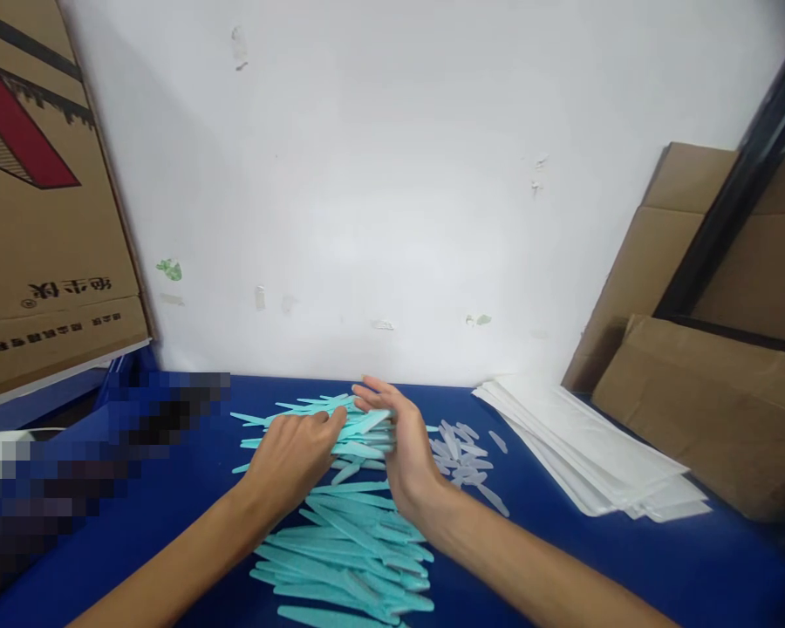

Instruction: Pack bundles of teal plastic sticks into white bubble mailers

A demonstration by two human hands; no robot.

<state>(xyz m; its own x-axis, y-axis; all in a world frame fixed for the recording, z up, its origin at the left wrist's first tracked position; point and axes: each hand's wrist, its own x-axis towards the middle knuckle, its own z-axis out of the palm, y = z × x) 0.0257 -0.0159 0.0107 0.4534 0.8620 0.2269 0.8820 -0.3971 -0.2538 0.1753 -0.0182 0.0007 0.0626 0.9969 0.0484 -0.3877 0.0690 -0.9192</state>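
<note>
Turquoise, flat, tapered strips that look like small plastic knives lie in two heaps. My left hand (301, 447) is closed over strips in the far heap (368, 423), its thumb and fingers curled around them. My right hand (402, 440) stands on edge at the right of that heap, fingers stretched out, with its palm against the strip ends. Closer to me, the near heap (346, 549) spreads loosely between my forearms. A pile of small translucent, pale strips (461, 458) lies just right of my right hand. My left fingertips are partly hidden.
White flat bags or sheets (589, 445) are stacked at the right of the blue table (523, 567). Brown cardboard (699, 419) and a black frame bar (726, 183) stand behind them. A large printed carton (45, 218) is at the left, and a white wall (392, 174) closes the back.
</note>
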